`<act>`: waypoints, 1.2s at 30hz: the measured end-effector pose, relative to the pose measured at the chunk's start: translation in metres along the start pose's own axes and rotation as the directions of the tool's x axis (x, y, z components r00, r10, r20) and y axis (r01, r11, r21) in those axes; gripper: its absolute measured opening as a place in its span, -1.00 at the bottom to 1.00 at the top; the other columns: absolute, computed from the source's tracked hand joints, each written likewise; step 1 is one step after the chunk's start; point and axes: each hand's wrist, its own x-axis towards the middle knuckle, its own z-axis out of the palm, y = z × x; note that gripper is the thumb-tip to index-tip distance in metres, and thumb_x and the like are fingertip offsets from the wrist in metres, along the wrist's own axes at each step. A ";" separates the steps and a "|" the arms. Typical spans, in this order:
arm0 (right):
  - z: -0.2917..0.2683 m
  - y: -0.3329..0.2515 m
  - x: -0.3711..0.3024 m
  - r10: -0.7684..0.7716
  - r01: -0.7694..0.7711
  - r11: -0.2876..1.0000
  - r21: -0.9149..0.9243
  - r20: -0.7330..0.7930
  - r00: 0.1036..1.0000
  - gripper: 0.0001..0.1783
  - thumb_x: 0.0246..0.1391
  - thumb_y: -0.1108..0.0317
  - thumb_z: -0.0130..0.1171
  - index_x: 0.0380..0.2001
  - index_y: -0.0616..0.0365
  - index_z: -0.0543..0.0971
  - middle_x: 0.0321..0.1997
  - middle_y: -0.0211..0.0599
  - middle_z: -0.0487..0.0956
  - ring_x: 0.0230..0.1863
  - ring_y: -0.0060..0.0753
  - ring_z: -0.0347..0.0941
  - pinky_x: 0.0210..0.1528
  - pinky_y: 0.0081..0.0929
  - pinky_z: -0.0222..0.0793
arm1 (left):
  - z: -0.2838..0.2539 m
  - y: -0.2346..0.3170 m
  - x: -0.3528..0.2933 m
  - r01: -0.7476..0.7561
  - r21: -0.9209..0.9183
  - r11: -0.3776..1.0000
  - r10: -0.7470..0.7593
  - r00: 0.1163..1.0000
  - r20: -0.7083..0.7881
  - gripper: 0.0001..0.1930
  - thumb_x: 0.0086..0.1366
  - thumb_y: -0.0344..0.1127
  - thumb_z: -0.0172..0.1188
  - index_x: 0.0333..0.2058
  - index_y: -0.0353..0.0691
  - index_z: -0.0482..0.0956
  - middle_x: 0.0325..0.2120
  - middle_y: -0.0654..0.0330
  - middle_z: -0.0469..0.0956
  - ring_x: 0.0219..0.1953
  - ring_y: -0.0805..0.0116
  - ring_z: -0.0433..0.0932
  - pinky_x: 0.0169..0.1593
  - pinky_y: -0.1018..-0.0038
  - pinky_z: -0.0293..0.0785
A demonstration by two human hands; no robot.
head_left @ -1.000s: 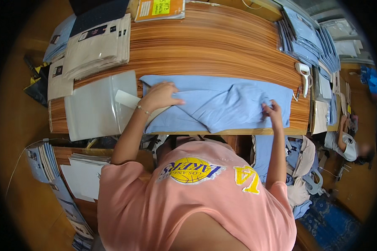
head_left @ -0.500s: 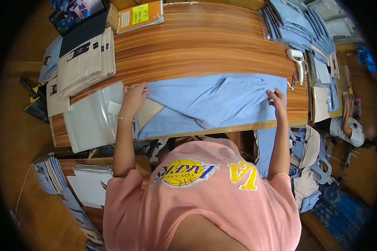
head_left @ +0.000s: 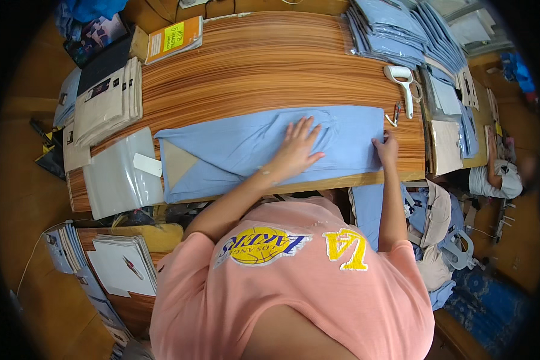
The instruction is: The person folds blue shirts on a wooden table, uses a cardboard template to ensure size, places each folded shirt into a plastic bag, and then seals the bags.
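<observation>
A light blue garment (head_left: 240, 144), folded into a long strip, lies along the table's near edge, with a beige triangle showing at its left end. My left hand (head_left: 295, 150) rests flat on the middle of the cloth, fingers spread, beside some soft wrinkles. At the right end, my right hand (head_left: 387, 151) has its fingers closed on the garment's edge. Left of the cloth lies a clear plastic bag (head_left: 115, 180). A white card (head_left: 147, 164) sits between the bag and the garment.
A white lint roller (head_left: 405, 87) and a small red-and-black tool (head_left: 396, 111) lie at the right. Bagged blue garments (head_left: 387, 33) are piled at the far right, beige ones (head_left: 109, 105) at the left. An orange notebook (head_left: 175, 41) sits at the back. Another person (head_left: 498, 177) is at the far right.
My left hand has let go of the garment's left corner and moved right, onto the middle of the cloth. My right hand has shifted slightly down along the right edge.
</observation>
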 end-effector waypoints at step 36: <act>0.015 -0.062 -0.007 -0.785 0.675 0.584 0.450 0.102 0.611 -0.88 -0.20 0.49 0.25 -0.48 0.17 0.58 -0.37 -0.28 0.53 -0.24 -0.16 0.39 -0.17 -0.30 0.30 | 0.043 0.036 0.047 0.104 0.009 0.995 -0.097 0.954 -0.284 -0.66 0.23 -0.52 -0.09 -0.01 -0.26 0.42 0.05 0.05 0.37 0.16 0.05 0.23 0.21 0.23 0.13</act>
